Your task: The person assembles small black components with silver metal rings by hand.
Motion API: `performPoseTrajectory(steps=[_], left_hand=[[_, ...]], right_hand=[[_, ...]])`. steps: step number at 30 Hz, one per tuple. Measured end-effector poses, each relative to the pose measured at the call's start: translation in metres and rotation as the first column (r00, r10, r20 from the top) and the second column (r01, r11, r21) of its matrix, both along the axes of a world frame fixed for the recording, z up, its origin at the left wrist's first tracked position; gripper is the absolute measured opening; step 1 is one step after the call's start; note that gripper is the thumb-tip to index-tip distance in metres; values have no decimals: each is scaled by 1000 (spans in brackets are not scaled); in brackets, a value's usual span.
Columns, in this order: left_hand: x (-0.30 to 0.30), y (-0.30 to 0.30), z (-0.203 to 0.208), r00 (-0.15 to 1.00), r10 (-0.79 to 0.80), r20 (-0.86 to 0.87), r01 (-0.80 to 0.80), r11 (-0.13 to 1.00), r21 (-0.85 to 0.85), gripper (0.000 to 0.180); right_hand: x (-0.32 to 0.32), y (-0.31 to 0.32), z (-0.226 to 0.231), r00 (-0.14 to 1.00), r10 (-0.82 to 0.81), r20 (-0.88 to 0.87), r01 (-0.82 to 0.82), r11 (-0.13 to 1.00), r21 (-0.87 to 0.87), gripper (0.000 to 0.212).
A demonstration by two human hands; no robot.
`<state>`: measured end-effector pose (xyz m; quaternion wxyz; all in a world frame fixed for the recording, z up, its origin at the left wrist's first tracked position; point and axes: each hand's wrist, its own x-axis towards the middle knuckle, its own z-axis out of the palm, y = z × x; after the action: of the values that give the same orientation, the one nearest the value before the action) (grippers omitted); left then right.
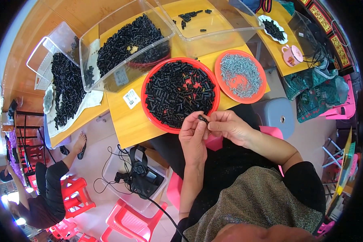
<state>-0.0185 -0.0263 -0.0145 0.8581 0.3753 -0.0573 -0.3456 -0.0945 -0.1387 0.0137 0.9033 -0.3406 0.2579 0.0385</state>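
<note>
Just in front of a red round basin, my left hand [192, 132] pinches a small black plastic cylindrical part [203, 119] between thumb and fingers. My right hand [230, 127] meets it from the other side, its thumb and forefinger pressed together at the part's end; whether a screw sits between those fingertips is too small to tell. The red basin [146, 113] is heaped with small black parts [177, 90]. Beside it on the right, an orange-red plate [222, 66] carries many small silvery screws [242, 74].
Clear plastic bins [93, 82] on the yellow table [123, 129] hold more black parts; another pile [64, 92] lies on white cloth at left. A white dish [284, 39] and pink mug [293, 56] stand far right. A person [48, 189] sits lower left near red stools [78, 197].
</note>
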Motion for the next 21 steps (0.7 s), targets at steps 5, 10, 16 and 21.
performPoseTrajectory(steps=[5,10,16,21], left_hand=[[4,3,-4,973,-170,-157,164,985,-52,25],[3,2,4,972,-206,-115,201,978,-57,39],[2,2,4,957,-251,-144,261,964,53,22],[4,4,-4,920,-385,-68,388,920,48,9]], right_hand=[[2,-16,12,985,48,164,88,676,-731,25],[9,-47,38,834,538,119,103,60,-993,37],[11,-52,45,812,580,61,113,-54,-992,34],[3,-50,40,845,534,31,98,-98,-990,32]])
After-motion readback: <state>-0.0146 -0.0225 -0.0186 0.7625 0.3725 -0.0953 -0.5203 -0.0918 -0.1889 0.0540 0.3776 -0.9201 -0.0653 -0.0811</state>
